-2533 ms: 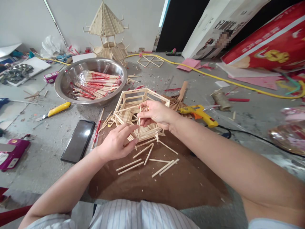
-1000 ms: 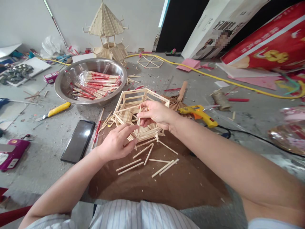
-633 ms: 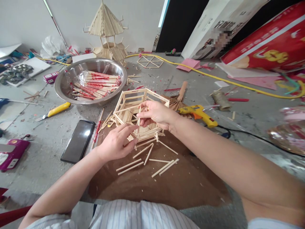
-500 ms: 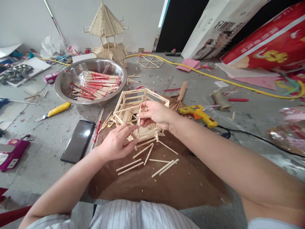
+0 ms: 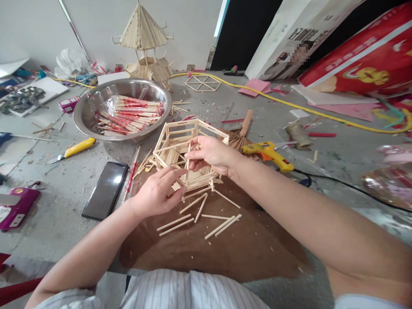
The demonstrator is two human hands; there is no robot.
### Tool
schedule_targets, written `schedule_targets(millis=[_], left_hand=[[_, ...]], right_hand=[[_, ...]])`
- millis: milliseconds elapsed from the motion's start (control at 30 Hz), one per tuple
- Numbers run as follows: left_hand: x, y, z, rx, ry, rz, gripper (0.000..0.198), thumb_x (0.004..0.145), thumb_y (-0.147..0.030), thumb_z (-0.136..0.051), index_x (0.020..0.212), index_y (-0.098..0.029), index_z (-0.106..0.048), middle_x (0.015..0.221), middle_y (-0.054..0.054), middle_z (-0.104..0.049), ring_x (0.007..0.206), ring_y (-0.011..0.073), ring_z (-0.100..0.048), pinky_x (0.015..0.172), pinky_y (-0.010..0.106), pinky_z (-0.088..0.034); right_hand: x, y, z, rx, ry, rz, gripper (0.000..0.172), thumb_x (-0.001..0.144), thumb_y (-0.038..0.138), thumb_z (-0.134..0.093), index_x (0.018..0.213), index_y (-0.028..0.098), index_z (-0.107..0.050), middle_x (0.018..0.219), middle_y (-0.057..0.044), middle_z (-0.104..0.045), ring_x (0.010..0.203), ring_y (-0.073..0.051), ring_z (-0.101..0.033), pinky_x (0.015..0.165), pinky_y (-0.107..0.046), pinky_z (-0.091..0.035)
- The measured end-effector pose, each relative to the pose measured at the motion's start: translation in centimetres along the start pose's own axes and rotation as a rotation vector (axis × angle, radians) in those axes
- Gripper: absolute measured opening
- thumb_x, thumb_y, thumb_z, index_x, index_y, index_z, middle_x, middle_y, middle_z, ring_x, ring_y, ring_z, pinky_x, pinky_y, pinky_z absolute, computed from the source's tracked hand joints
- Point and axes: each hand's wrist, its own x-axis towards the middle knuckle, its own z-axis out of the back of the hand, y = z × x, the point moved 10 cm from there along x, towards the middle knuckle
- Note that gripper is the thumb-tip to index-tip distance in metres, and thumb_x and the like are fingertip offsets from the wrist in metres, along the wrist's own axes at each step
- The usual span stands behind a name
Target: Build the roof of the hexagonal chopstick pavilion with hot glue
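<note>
A white printed package (image 5: 299,25) is leaning at the back right, showing bold black lettering that is slanting too steeply to read with certainty. Beside it, a glossy red bag (image 5: 363,56) is showing a row of white characters, also unreadable from this angle, above a yellow figure. The red print on the packaged sticks (image 5: 131,113) is appearing too small to read; they are lying in a stainless-steel bowl (image 5: 144,136).

The hexagonal stick model (image 5: 201,177) is sitting directly in front of the person, just beyond the left hand (image 5: 161,191) and partly behind the right hand (image 5: 210,154). The right hand is pinching a thin wooden stick (image 5: 188,156) nearly upright at the model's near side. The left hand is keeping thumb and forefinger narrowly apart at the stick's lower end; whether they are gripping it, I cannot tell.

Loose cut sticks (image 5: 220,227) are lying nearer the person on a brown mat (image 5: 167,253). A yellow glue gun (image 5: 270,153) is resting right of the model, and a black smartphone (image 5: 105,191) is lying left of the left hand.

Compared with the earlier frames, both hands are holding virtually the same pose, and the stick, the model and the loose pieces are staying where they were.
</note>
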Motion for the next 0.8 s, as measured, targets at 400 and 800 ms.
schedule_targets(millis=[400,800], left_hand=[[-0.04,0.07,-0.06,0.004,0.001,-0.006,0.031,0.080,-0.018,-0.050,0.110,-0.010,-0.046,0.093,0.010,-0.060,0.085,0.0167,-0.057,0.073,0.028,-0.048],[0.03,0.00,-0.01,0.004,-0.006,-0.004,0.031,0.080,-0.019,-0.050,0.109,-0.010,-0.047,0.092,0.010,-0.060,0.084,0.0163,-0.057,0.073,0.028,-0.048]], right_hand=[[-0.13,0.15,-0.10,-0.008,0.002,0.001,0.024,0.077,-0.004,-0.051,0.083,0.016,-0.041,0.047,0.006,-0.053,0.038,-0.009,-0.055,0.037,-0.018,-0.047],[-0.05,-0.04,0.01,-0.008,0.003,0.001,0.023,0.077,-0.004,-0.051,0.083,0.016,-0.041,0.046,0.007,-0.053,0.038,-0.009,-0.055,0.036,-0.018,-0.047]])
